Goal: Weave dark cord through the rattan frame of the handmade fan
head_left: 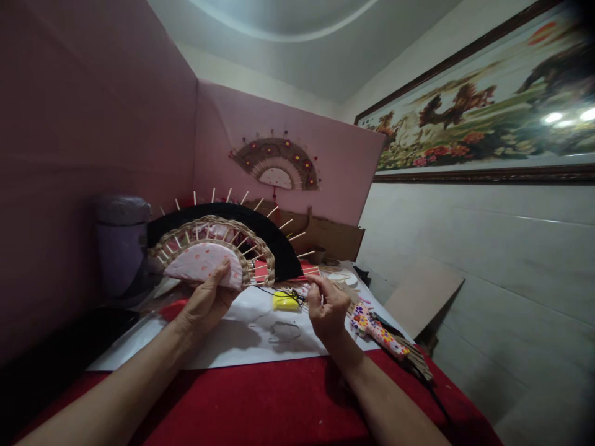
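Note:
A half-round craft fan [204, 263] is held up over the table, tilted slightly. It has a pale spotted cloth centre, a braided cord band, a wide black outer band and thin wooden sticks poking past the rim. My left hand [211, 300] grips the cloth centre from below, thumb on the front. At the fan's lower right corner, my right hand [328, 303] has its fingers pinched together by the end of the black band. Whether they grip the band, a stick or a thread is too small to make out. A dark cord trails between the hands.
A yellow packet [286, 301] lies on the white sheet [223, 347] over a red cloth [242, 402]. A purple bottle [121, 248] stands left. A flower-patterned piece [379, 328] lies right. Another fan [279, 162] hangs on the pink board [334, 136] behind.

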{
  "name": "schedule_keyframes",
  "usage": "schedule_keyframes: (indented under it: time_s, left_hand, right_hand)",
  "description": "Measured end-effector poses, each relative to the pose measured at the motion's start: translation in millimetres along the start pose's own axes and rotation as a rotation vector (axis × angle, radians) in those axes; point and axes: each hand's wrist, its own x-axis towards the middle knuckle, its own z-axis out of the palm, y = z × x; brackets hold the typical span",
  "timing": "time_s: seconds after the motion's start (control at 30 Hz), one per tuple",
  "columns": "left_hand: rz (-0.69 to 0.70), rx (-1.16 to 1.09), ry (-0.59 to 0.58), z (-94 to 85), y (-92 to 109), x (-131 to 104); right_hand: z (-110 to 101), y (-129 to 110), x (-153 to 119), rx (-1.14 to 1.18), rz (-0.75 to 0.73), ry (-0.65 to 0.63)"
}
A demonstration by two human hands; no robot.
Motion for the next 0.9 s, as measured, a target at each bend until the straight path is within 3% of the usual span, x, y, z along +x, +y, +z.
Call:
schedule_keyframes:
  time_s: [0.43, 0.57, 0.7, 0.9]
  left_hand:
    - [0.013, 0.021, -0.012, 3.2, 1.4, -3.7]
    - [0.001, -0.017, 0.024, 4.1, 1.0, -3.9]
    - [-0.004, -0.034, 0.044, 5.8, 1.0, -4.6]
    - [0.004, -0.017, 0.036, 6.9, 1.1, -4.4]
  right_hand:
    - [2.7, -2.9, -4.3, 0.028, -0.049, -0.026]
    - [1.8, -3.5, -3.8, 0.029, -0.033, 0.034]
    - [2.4, -3.9, -3.9, 0.047, -0.063, -0.001]
    - [2.1, -4.4, -3.3, 0.077, 0.000, 0.022]
